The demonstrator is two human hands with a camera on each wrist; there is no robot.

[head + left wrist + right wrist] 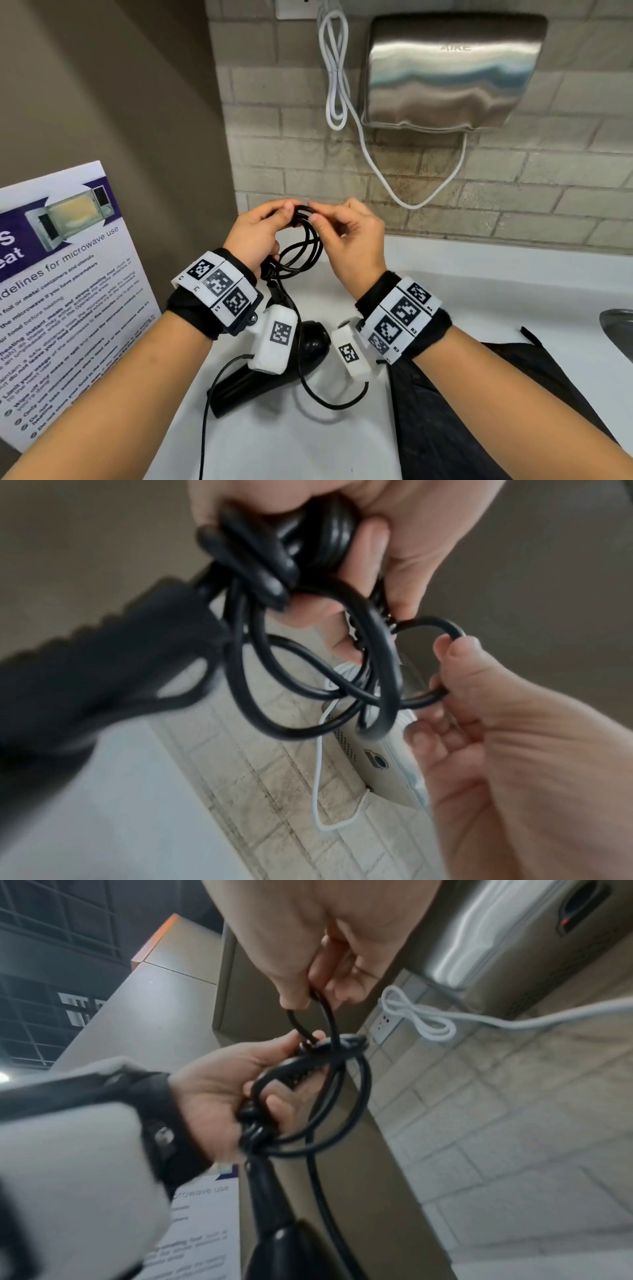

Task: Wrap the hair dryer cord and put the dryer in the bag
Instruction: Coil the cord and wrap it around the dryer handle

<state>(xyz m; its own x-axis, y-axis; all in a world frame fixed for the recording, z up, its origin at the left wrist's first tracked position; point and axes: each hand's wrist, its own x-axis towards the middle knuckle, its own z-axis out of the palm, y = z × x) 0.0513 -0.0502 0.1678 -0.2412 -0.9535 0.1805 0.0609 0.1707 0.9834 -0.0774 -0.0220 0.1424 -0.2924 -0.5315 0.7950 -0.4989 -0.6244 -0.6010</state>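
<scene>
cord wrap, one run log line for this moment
step: coiling cord | left hand: holds coil | right hand: pinches strand | hair dryer: on counter | bag: unused

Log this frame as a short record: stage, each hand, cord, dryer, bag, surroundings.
stage: wrapping cord, dryer not yet bagged
left hand: grips the coiled loops
right hand: pinches a cord strand at the top of the coil
cord: black, several loops held above the counter, slack trailing down
dryer: black, below the hands
bag: black, lying on counter at right
surroundings: steel hand dryer on tiled wall, microwave poster at left
</scene>
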